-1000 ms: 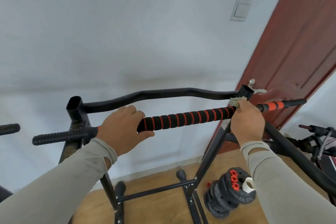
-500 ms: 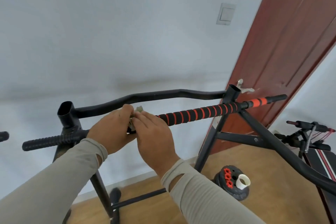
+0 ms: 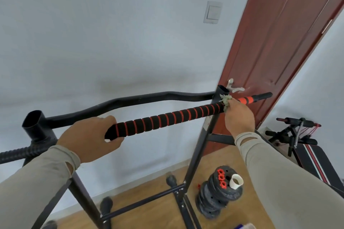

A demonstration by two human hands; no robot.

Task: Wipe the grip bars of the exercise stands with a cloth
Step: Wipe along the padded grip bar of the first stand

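Note:
A black foam grip bar with red rings (image 3: 167,119) runs across the black exercise stand (image 3: 197,150) at chest height. My left hand (image 3: 89,137) is wrapped around the bar's left end. At the bar's right end, beside the stand's right upright tube, my right hand (image 3: 239,117) presses a small grey-green cloth (image 3: 225,101) around the bar. Beyond the cloth the bar continues as an orange section with a black tip (image 3: 255,98). A curved black upper bar (image 3: 130,101) runs behind.
A red-brown door (image 3: 279,42) with a metal handle stands just behind the bar's right end. A stack of weight plates (image 3: 214,199) with a white cup lies on the wooden floor. A workout bench (image 3: 309,154) is at the right. A white wall is ahead.
My right hand slid the cloth along the bar from beside my left hand to the bar's right end. The left hand kept its hold on the left end.

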